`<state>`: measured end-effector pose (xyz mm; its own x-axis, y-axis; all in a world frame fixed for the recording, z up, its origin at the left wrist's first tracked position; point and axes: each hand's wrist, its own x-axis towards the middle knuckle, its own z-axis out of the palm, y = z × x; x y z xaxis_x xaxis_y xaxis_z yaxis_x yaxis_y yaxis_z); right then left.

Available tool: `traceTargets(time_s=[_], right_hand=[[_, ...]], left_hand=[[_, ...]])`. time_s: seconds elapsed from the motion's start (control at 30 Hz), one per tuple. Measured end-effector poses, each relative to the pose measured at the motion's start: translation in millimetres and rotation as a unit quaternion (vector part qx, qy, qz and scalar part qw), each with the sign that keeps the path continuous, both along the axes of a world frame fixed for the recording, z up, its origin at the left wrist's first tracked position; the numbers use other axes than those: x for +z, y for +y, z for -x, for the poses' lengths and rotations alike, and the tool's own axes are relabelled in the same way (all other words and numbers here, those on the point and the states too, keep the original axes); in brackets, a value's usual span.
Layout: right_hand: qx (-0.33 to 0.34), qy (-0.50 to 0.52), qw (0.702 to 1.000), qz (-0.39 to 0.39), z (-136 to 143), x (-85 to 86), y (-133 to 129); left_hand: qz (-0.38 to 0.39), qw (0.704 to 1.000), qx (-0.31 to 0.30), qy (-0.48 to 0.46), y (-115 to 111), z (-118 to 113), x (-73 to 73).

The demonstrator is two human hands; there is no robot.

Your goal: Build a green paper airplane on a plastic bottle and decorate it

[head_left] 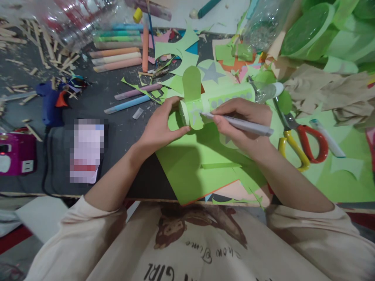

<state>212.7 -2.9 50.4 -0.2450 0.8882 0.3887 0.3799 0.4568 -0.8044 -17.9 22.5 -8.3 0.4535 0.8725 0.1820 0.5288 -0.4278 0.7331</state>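
Note:
A clear plastic bottle [263,91] wrapped in green paper lies on its side over green sheets, its neck pointing right. My left hand [161,123] holds the wrapped base end between thumb and fingers. A rounded green flap [192,84] stands out from that end. Between the fingers of my right hand [243,119] is a grey marker [249,125], its tip at a silver-grey shape [195,113] on the green paper. Grey dots run along a pale strip on the bottle.
Scissors [318,144] with red and yellow handles lie right of my right hand. A blue glue gun [51,103], a phone [86,150] and a purple box [17,154] are at left. Markers [117,60], paper scraps and wooden sticks [47,43] lie farther back.

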Motion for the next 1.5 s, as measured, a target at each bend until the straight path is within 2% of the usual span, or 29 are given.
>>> traceTargets(time_s=[0.53, 0.7, 0.87, 1.17, 1.5], right_hand=[[-0.014, 0.005, 1.0, 0.013, 0.7, 0.5, -1.0], [0.001, 0.015, 1.0, 0.006, -0.5, 0.4, -0.5], [0.03, -0.016, 0.999, 0.009, -0.9, 1.7, 0.1], [0.037, -0.026, 0.999, -0.01, 0.0, 1.5, 0.8], [0.031, -0.029, 0.999, -0.028, 0.8, 1.8, 1.5]], left_hand=[[0.013, 1.0, 0.007, -0.003, -1.0, -1.1, 2.0], [0.018, 1.0, 0.006, -0.009, -0.8, -0.9, 2.5], [0.025, 1.0, 0.003, -0.003, -0.8, -0.7, 3.9], [0.01, 1.0, 0.006, -0.001, 0.2, 0.0, -0.6], [0.023, 1.0, 0.013, -0.002, -0.5, -2.4, 4.7]])
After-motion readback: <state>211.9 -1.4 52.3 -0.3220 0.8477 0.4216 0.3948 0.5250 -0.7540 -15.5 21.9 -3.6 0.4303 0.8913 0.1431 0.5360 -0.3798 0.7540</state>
